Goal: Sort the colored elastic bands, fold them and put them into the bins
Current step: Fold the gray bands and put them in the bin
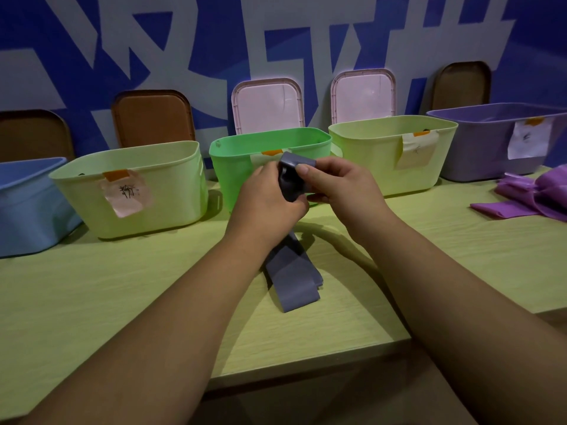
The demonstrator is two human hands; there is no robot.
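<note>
Head view: we hold grey band (291, 277) just in front of green bin (233, 167), left hand (270, 194) and right hand (334, 182) both pinching upper end, we judge for folding; tail rests on table (122, 286). Purple bands (537, 194) lie well right of green bin, not yet sorted

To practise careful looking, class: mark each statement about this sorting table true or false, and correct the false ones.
1. The left hand and the right hand both grip the grey band. True.
2. The purple bands lie inside the purple bin. False: they lie on the table, outside it.
3. Two pink lids lean against the wall. True.
4. The green bin stands at the left end of the row. False: the blue bin does; the green bin is mid-row.
</note>
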